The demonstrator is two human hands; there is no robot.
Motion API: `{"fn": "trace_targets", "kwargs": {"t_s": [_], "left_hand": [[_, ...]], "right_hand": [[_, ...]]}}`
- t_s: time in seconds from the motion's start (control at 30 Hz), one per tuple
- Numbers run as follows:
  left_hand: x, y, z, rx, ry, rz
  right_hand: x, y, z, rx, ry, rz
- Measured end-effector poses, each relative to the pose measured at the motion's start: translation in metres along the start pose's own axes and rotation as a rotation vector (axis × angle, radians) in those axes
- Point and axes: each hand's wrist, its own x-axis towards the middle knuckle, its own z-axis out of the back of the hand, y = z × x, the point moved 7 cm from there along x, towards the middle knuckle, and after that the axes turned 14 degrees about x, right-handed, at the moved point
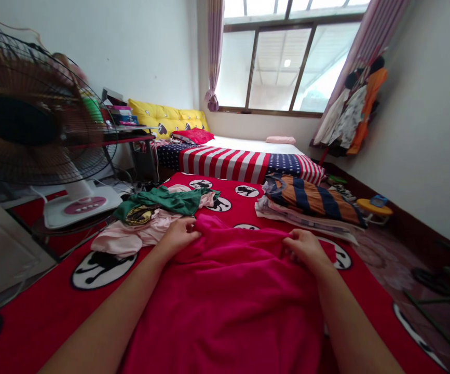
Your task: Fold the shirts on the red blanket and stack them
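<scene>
A bright pink garment [228, 296] lies spread over the red bed cover [45, 311] right in front of me. My left hand [178, 236] pinches its far left edge with closed fingers. My right hand [304, 246] grips the far right edge the same way. A loose heap of clothes sits just beyond my left hand, with a green garment [170, 200] on top and pale pink ones [127, 236] beneath. A folded striped orange and navy garment [314, 197] rests on a small stack beyond my right hand.
A standing fan [33, 130] runs close at the left. A mattress with a stars-and-stripes cover [240, 161] and yellow cushions [166, 117] lies under the window. Clothes hang on a rack [357, 109] at the right wall. Floor with small items shows at the right.
</scene>
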Motion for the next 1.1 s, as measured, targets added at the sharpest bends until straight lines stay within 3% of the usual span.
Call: {"fn": "trace_targets", "kwargs": {"t_s": [0.1,0.2,0.33,0.43,0.57,0.7,1.1], "left_hand": [[0.002,0.014,0.028,-0.188,-0.415,0.126],[0.005,0.012,0.032,-0.227,-0.492,0.045],[-0.001,-0.017,0.022,-0.012,-0.378,-0.159],[-0.009,-0.036,-0.005,0.155,-0.154,-0.281],[-0.016,-0.027,-0.048,0.451,0.079,-0.288],[-0.015,-0.015,-0.06,0.54,0.109,-0.307],[-0.013,-0.014,-0.058,0.532,0.061,-0.309]], "right_hand": [[0.005,0.008,0.003,0.251,-0.104,0.081],[0.005,0.019,0.002,0.452,-0.184,0.237],[-0.006,0.037,-0.013,0.186,-0.14,0.391],[-0.012,0.034,-0.037,-0.102,-0.005,0.398],[-0.012,0.011,-0.061,-0.435,0.078,0.323],[-0.011,0.004,-0.065,-0.5,0.079,0.314],[-0.011,0.006,-0.063,-0.475,0.061,0.324]]}}
